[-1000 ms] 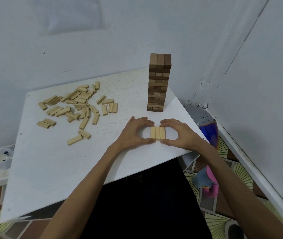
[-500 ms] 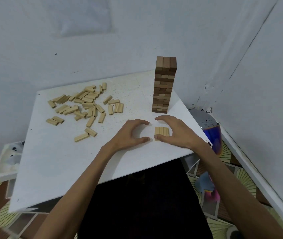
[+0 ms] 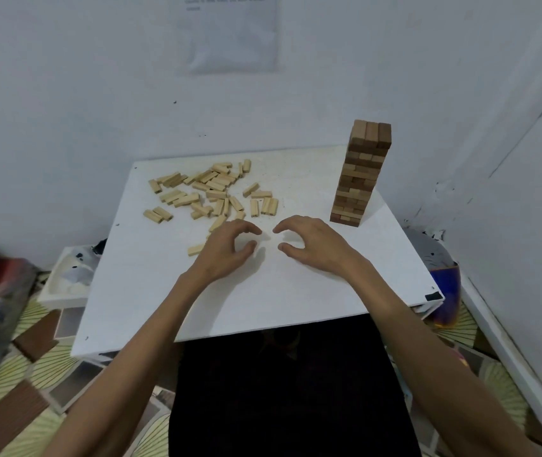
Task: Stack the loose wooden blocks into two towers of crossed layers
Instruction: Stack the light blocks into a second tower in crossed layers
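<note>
Loose blocks (image 3: 211, 192) just beyond left hand (image 3: 226, 250)

Only the sheet of paper (image 3: 230, 37) on the wall (image 3: 65, 77) bears printed lines, too blurred to read.

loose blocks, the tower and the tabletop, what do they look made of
Loose blocks: pale, matte wood, apparently unvarnished; no shine, and the grain is too small to see. Tower: similar wooden blocks, several a darker brown, possibly stained. Tabletop: white matte board, probably painted or laminated; a thin edge and dark specks show.
</note>
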Motion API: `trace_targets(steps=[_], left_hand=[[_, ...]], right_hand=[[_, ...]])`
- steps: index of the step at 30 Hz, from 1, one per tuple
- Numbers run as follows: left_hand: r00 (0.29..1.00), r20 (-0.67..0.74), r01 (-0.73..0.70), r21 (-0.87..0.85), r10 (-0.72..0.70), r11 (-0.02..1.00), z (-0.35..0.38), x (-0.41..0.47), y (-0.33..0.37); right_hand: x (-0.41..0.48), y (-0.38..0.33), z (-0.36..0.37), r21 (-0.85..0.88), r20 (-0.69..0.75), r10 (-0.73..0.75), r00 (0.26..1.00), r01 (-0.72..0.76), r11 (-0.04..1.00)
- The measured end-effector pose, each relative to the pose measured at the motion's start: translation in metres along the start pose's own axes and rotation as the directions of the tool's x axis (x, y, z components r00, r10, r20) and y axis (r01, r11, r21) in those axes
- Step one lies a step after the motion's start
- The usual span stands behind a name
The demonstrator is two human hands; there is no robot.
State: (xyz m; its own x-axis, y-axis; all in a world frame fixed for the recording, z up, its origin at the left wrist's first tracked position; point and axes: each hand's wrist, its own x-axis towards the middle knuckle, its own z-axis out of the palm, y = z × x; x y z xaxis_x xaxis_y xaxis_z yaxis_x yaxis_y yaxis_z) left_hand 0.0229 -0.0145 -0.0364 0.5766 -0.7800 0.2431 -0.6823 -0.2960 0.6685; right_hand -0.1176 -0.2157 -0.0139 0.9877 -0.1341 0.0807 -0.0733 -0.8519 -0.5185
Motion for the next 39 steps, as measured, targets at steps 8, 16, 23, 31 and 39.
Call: trace_targets(steps=[8,16,23,31,39], left_hand=[[0.999,0.035,0.012,0.173,-0.019,0.985,-0.011,0.043,-0.02],[0.99,0.086,0.083,0.304,-0.114,0.949,-0.002,0.087,-0.05],[0.992,0.055,0.093,0.315,-0.115,0.945,0.001,0.099,-0.053],[0.992,0.075,0.078,0.296,-0.104,0.952,0.001,0.094,-0.057],[0.988,0.053,0.12,0.323,-0.145,0.939,-0.009,0.089,-0.058]], right_hand=[[0.059,0.001,0.004,-0.108,0.045,0.044,0.998,-0.039,0.993],[0.108,0.015,0.018,-0.061,0.004,0.174,0.985,-0.174,0.983],[0.115,0.019,0.024,0.082,-0.077,0.242,0.967,-0.235,0.968],[0.11,0.02,0.025,0.139,-0.081,0.232,0.969,-0.219,0.966],[0.114,0.02,0.024,0.039,-0.019,0.136,0.991,-0.135,0.99]])
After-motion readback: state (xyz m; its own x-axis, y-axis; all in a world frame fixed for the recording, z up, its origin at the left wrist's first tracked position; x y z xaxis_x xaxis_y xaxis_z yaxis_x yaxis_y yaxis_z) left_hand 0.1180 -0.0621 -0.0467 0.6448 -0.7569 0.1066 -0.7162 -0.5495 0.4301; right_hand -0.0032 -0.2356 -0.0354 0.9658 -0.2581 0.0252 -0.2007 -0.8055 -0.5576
